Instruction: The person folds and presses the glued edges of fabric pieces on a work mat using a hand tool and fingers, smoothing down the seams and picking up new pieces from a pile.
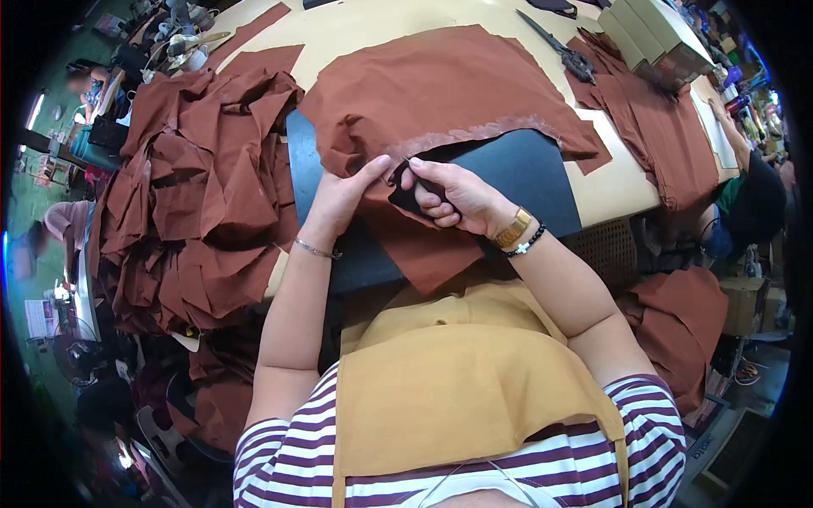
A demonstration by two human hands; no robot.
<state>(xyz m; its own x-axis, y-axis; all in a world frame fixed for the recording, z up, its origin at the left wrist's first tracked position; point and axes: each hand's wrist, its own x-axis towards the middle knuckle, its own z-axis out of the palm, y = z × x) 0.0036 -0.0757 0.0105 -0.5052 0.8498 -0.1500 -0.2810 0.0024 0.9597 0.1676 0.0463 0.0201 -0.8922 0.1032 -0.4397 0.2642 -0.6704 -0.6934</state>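
Note:
A reddish-brown fabric piece (432,85) lies spread over a dark blue board, with a pale whitish band along its curved near edge. My left hand (347,193) pinches that edge, thumb on top and fingers mostly hidden under the cloth. Close beside it, my right hand (461,199) is closed around a small black item (410,193) with a thin dark tip by the thumb; its exact kind is unclear. Part of the brown cloth hangs below both hands over the board's near edge.
A crumpled heap of brown fabric (195,203) is piled at left. More folded brown cloth (652,135), large dark scissors (559,51) and cardboard boxes (656,38) lie at right on the cream table (360,27). A co-worker's arm (735,131) reaches in at far right.

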